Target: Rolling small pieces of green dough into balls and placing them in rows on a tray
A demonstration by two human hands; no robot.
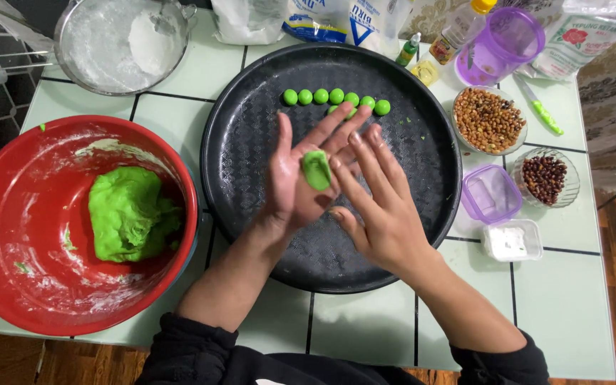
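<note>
**Hands press a green dough piece above the black tray**

Left hand (295, 187) lies palm up and spread wide over the round black tray (251, 142), with a small flattened piece of green dough (316, 170) resting on the base of its fingers. The right hand (379, 207) hovers just beside it, fingers straight and fanned out, its fingertips (338, 165) touching or nearly touching the edge of the dough piece; the overlap makes it hard to tell which.

Along the far part of the tray runs a short row of green dough balls (321, 96), with one more ball partly hidden behind the left fingertips. To the left, a red bowl (8, 235) dusted with flour holds a large lump of green dough (131, 212). Behind it stands a metal bowl of white flour (119, 43). To the right of the tray, on the pale tiled tabletop (557, 299), sit a glass dish of light peanuts (488, 120), a smaller dish of dark beans (545, 178), a purple lidded box (490, 194) and a clear box with white powder (511, 241).
</note>
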